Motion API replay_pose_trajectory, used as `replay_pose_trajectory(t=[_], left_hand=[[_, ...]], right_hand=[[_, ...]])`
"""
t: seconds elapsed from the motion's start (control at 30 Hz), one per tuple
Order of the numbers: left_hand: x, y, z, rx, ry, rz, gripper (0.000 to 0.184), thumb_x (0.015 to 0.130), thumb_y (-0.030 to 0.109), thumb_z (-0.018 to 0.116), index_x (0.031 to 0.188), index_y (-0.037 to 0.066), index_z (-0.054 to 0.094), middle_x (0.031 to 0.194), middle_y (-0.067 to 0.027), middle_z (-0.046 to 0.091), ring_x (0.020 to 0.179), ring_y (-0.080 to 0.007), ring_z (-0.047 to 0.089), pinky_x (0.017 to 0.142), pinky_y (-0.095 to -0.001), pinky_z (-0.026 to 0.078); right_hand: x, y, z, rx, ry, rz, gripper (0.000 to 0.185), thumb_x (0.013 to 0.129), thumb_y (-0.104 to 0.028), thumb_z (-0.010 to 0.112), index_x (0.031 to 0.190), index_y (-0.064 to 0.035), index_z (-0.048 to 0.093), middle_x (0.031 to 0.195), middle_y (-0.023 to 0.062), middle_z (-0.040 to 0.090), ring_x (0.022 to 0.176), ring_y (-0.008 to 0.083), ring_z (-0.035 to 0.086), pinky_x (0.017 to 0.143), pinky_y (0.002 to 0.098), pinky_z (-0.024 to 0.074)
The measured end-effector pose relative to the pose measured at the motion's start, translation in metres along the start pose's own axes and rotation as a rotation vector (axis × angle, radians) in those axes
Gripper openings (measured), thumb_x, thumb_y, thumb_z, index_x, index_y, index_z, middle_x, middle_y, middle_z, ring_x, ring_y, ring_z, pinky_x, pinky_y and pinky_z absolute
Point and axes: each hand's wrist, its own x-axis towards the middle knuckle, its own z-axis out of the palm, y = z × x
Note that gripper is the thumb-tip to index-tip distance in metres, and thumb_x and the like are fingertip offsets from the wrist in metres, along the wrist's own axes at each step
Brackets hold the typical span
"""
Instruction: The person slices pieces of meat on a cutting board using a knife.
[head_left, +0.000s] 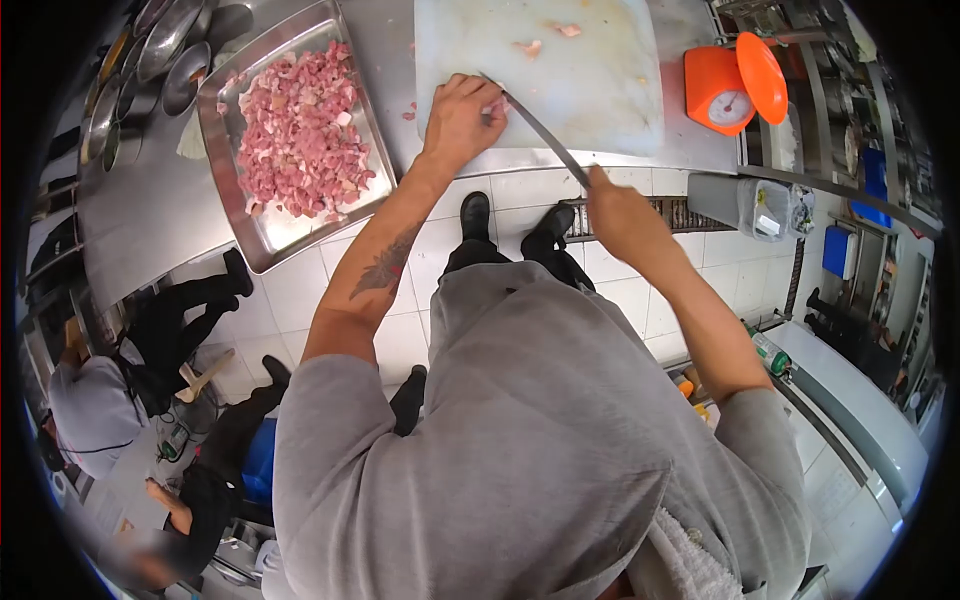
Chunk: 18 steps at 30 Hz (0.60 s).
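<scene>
A long knife (546,134) is in my right hand (625,215), whose fingers are wrapped round its handle near the table's front edge. The blade slants up and left across the white cutting board (600,80), its tip close to my left hand (463,118). My left hand is closed on a small piece of pink meat (497,106) at the board's left edge. Small meat scraps (530,47) lie farther back on the board. To the left, a metal tray (226,185) holds a pile of diced pink meat (300,130).
An orange scale (718,90) stands right of the board. Metal bowls (185,78) sit at the back left. Clear plastic containers (770,210) are beyond the table's right front corner. Two other people (95,405) are at the lower left, away from my hands.
</scene>
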Motion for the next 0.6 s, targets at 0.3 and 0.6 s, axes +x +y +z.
replay_pose_trajectory(t=[0.3, 0.6], left_hand=[[-0.004, 0.009, -0.002, 0.021, 0.056, -0.034, 0.012, 0.078, 0.01, 0.075, 0.089, 0.007, 0.07, 0.096, -0.0061, 0.07, 0.094, -0.0301, 0.063, 0.087, -0.0413, 0.051], [-0.011, 0.014, -0.007, -0.02, 0.057, -0.035, 0.016, 0.077, 0.008, 0.075, 0.093, 0.006, 0.073, 0.095, -0.0078, 0.069, 0.09, -0.0293, 0.062, 0.081, -0.0403, 0.053]], right_hand=[[0.128, -0.024, -0.004, 0.204, 0.052, -0.046, 0.03, 0.103, -0.027, 0.047, 0.12, -0.003, 0.05, 0.093, 0.0323, 0.07, 0.088, 0.051, 0.069, 0.079, 0.0613, 0.0535], [0.049, -0.012, -0.034, -0.055, 0.104, -0.062, 0.024, 0.104, -0.023, 0.045, 0.114, -0.0013, 0.049, 0.087, 0.0307, 0.07, 0.083, 0.0524, 0.068, 0.076, 0.0611, 0.0525]])
